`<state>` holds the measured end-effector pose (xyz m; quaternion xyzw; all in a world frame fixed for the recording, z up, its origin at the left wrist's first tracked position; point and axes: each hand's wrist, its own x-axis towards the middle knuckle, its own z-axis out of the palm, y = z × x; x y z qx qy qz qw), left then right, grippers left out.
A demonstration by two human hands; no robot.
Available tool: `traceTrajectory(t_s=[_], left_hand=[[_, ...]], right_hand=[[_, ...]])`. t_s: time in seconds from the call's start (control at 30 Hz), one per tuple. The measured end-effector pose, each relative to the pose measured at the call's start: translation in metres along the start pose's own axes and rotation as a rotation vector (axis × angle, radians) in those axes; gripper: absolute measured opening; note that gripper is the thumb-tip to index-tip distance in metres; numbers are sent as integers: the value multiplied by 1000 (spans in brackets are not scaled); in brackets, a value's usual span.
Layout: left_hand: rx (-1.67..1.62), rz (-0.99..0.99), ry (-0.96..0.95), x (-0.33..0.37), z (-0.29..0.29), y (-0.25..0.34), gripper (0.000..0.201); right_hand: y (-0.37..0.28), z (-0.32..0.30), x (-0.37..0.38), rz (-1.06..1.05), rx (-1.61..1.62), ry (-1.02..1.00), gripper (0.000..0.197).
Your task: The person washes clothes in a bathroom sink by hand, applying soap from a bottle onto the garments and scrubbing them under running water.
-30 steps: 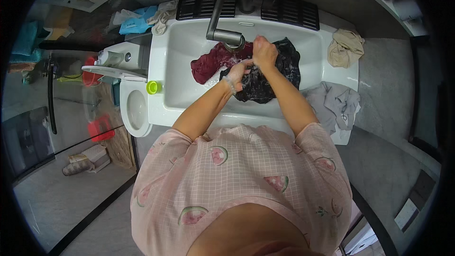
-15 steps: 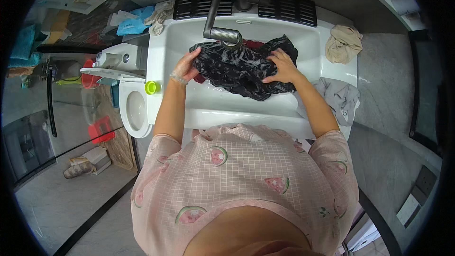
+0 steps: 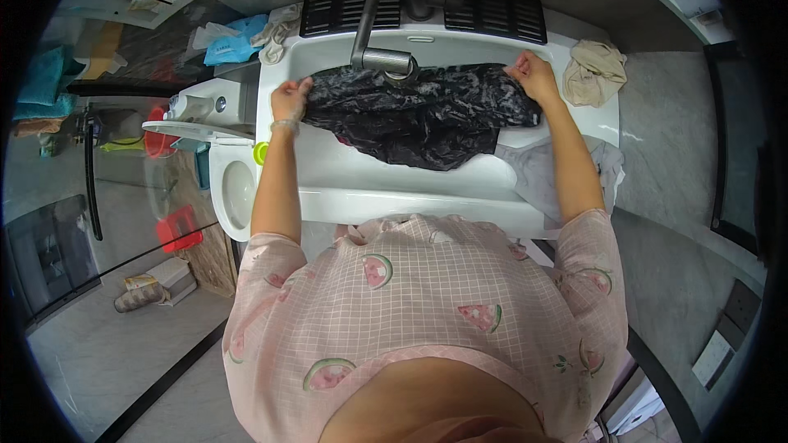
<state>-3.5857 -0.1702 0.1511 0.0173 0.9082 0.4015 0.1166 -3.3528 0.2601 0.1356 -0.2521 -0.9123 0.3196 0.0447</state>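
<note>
A wet black garment (image 3: pixel 419 119) with whitish suds hangs spread out between my hands over the white sink (image 3: pixel 386 203). My left hand (image 3: pixel 290 101) pinches its left end, close to the basin's left rim. At the upper right corner, my right hand (image 3: pixel 533 78) grips the cloth with closed fingers. The dark faucet (image 3: pixel 388 61) reaches over the garment's upper edge, its spout end in front of the fabric. What lies in the basin beneath the black cloth is mostly hidden.
A beige cloth (image 3: pixel 594 73) lies on the right rim, with a grey garment (image 3: pixel 558 172) draped below it. Black slatted racks (image 3: pixel 496 15) flank the faucet. A blue packet (image 3: pixel 236 39) and a green cup-like thing (image 3: pixel 261 152) are left, beside the toilet (image 3: pixel 238 189).
My hands have moved apart, left hand leftward and right hand up and rightward. The bunched black garment is now stretched wide, covering the dark red cloth seen behind it before.
</note>
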Motion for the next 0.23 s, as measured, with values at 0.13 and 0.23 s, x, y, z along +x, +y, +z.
traceTrajectory(t_s=[0.13,0.23], left_hand=[[599,332,173,-34,45,21,51],[925,611,-41,-56,63,66,62]], right_hand=[[-34,34,-10,-276,-176,397,31],[-72,52,-25,-90,-338,-154,76]])
